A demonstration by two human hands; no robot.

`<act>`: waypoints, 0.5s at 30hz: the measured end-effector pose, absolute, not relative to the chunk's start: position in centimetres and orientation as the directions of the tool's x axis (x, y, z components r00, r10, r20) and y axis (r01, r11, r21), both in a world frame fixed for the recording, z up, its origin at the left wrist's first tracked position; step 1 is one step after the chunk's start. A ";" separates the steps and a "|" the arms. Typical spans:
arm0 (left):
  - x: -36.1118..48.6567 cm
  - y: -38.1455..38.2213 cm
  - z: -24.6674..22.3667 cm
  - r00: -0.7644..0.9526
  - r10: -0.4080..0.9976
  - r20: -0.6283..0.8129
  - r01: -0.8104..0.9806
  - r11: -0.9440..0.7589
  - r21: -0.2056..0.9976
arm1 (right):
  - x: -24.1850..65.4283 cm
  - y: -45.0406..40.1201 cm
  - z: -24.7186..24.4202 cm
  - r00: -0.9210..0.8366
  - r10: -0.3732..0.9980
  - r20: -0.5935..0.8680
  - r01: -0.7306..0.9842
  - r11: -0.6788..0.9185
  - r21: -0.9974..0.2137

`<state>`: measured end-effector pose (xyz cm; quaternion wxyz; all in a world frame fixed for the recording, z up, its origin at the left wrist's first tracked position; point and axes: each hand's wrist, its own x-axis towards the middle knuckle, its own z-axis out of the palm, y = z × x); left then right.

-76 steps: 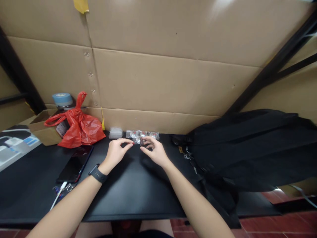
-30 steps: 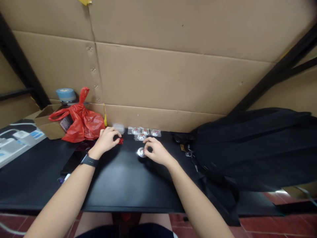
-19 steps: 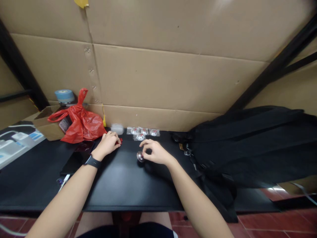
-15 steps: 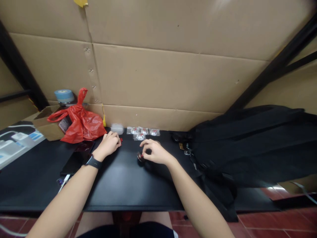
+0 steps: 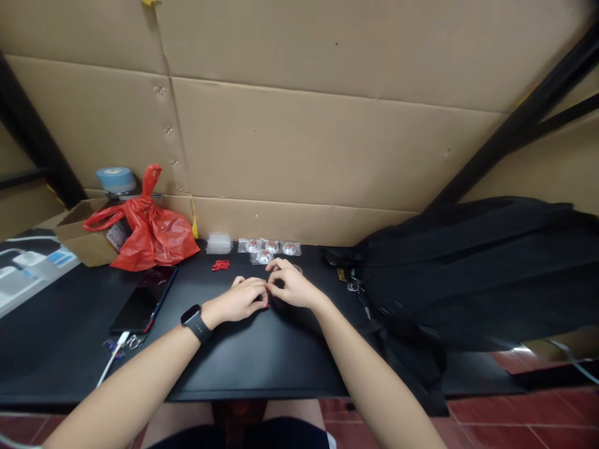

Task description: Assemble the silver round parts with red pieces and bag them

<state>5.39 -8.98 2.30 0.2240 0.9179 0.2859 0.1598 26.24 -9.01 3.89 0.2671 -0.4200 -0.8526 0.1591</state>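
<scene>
My left hand (image 5: 244, 299) and my right hand (image 5: 294, 285) meet at the middle of the black table, fingertips touching or nearly so. My right hand pinches the small round dark item seen earlier, now mostly hidden behind the fingers. The left fingers are curled, with a bit of red at their tips. Behind the left hand lies a small pile of red cords (image 5: 221, 265). Farther back are several round pieces in clear wrappers (image 5: 264, 256) and a stack of clear plastic pieces (image 5: 219, 243).
On the left are a red plastic bag (image 5: 156, 234), a cardboard box (image 5: 87, 240), a phone (image 5: 144, 300) with a white cable, and a power strip (image 5: 32, 277). A black backpack (image 5: 477, 268) fills the right side. Cardboard walls stand behind.
My left hand has moved right and nearer from the red cords to my right hand, uncovering the cords. My right hand has hardly moved.
</scene>
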 end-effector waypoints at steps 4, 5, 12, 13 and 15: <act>4.6 -8.2 2.4 0.776 0.601 0.191 0.447 -0.737 0.506 | 26.7 -8.4 3.5 -0.500 0.807 0.316 0.619 0.588 -0.522; 4.2 -8.0 2.7 0.769 0.606 0.203 0.445 -0.736 0.510 | 27.1 -8.1 3.3 -0.497 0.812 0.308 0.622 0.580 -0.525; 2.6 -7.0 5.3 0.573 0.735 0.361 0.522 -0.668 0.531 | 32.3 -6.0 2.4 -0.235 0.928 0.289 0.840 0.343 -0.419; 2.5 -7.0 5.4 0.549 0.747 0.375 0.533 -0.658 0.532 | 32.8 -5.8 2.2 -0.229 0.938 0.259 0.845 0.324 -0.426; 2.4 -6.9 5.5 0.525 0.754 0.395 0.540 -0.653 0.531 | 33.2 -5.7 2.1 -0.241 0.948 0.209 0.835 0.312 -0.454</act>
